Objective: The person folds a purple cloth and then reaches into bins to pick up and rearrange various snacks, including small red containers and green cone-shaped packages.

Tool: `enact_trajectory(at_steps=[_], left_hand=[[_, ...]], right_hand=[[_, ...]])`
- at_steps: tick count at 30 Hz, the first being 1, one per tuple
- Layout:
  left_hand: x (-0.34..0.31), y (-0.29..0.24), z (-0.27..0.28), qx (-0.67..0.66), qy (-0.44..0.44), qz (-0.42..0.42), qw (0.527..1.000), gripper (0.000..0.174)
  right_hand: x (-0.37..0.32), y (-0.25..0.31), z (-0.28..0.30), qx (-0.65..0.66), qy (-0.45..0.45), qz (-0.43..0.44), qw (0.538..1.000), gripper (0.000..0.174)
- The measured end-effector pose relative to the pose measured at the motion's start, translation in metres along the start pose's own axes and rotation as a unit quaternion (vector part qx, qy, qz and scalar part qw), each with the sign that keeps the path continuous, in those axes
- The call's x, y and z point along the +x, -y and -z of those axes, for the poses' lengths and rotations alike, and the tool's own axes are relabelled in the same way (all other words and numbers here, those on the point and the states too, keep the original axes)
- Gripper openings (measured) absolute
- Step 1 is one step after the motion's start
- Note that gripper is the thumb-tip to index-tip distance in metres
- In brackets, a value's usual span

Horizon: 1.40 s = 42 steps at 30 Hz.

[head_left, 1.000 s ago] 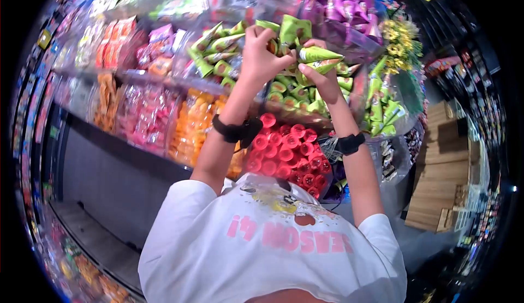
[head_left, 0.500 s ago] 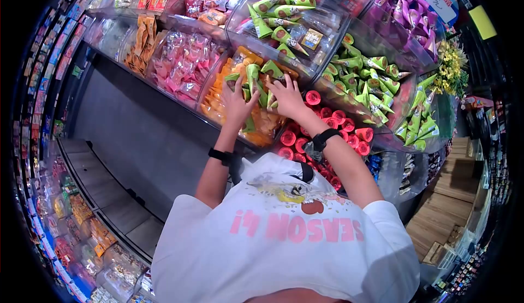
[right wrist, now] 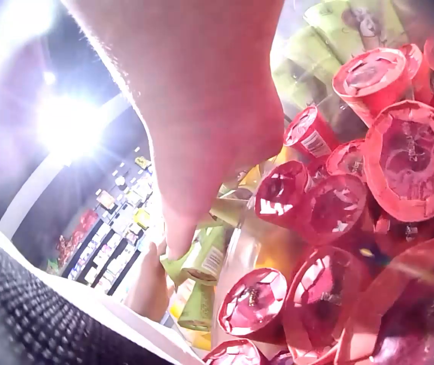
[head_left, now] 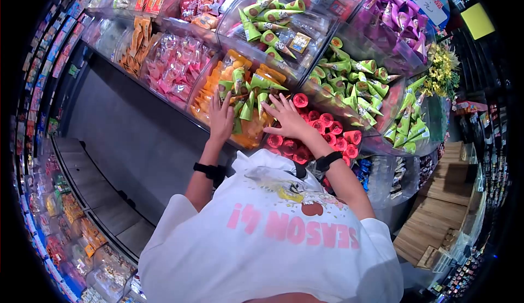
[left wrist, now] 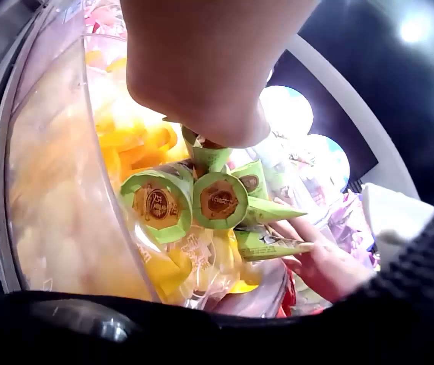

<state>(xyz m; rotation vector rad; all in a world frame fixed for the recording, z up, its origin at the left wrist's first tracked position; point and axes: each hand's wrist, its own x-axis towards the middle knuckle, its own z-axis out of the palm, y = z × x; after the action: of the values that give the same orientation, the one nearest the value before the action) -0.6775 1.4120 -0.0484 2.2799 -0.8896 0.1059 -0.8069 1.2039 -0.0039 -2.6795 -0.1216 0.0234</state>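
Note:
Several green paper-wrapped cones (head_left: pixel 248 108) lie loosely on orange packets (head_left: pixel 236 60) in a clear bin. My left hand (head_left: pixel 221 120) is at the left side of these cones, its fingers spread and fairly straight. On their right side, my right hand (head_left: pixel 287 118) has its fingers fanned out, fingertips right at the cones. In the left wrist view, the round brown-labelled ends of the cones (left wrist: pixel 220 201) face the camera below the left hand (left wrist: pixel 194 84). The right wrist view has green cones (right wrist: pixel 204 255) beyond the right hand, with the left hand (right wrist: pixel 150 287) past them.
Red cones (head_left: pixel 328 131) fill the bin at the right hand's side. Another bin of green cones (head_left: pixel 357 82) stands farther right, with purple cones (head_left: pixel 393 22) behind. Pink packets (head_left: pixel 177 63) lie to the left. Clear bin walls divide the goods.
Both hands have moved from the green cone bin, where they gathered cones, leftward to the orange packets. Green cones now lie there, and the hands have drawn back slightly with fingers straighter.

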Motion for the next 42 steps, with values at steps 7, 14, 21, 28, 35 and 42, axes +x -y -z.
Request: enact_trajectory(at_steps=[7,14,21,28,35,42], left_hand=[[-0.004,0.003,0.001,-0.080,-0.022,0.012,0.997,0.057],[0.000,0.020,-0.016,-0.178,-0.100,0.047,0.978,0.057],[0.023,-0.004,0.013,-0.127,-0.148,0.021,0.981,0.056],[0.100,-0.153,0.042,-0.320,-0.001,-0.151,0.935,0.040],[0.166,-0.237,-0.076,-0.128,0.252,-0.363,0.888,0.034],[0.175,-0.251,-0.105,0.114,0.451,-0.204,0.861,0.081]], right_hand=[[-0.022,0.001,0.058,0.172,-0.141,-0.015,0.975,0.052],[-0.087,-0.026,0.121,0.189,-0.357,-0.110,0.908,0.033],[-0.144,-0.071,0.118,0.226,-0.433,-0.336,0.805,0.032],[-0.143,-0.091,0.114,0.008,-0.333,-0.360,0.872,0.073],[-0.103,-0.154,0.110,0.018,-0.100,-0.477,0.873,0.102],[-0.086,-0.156,0.112,0.053,0.015,-0.413,0.909,0.109]])
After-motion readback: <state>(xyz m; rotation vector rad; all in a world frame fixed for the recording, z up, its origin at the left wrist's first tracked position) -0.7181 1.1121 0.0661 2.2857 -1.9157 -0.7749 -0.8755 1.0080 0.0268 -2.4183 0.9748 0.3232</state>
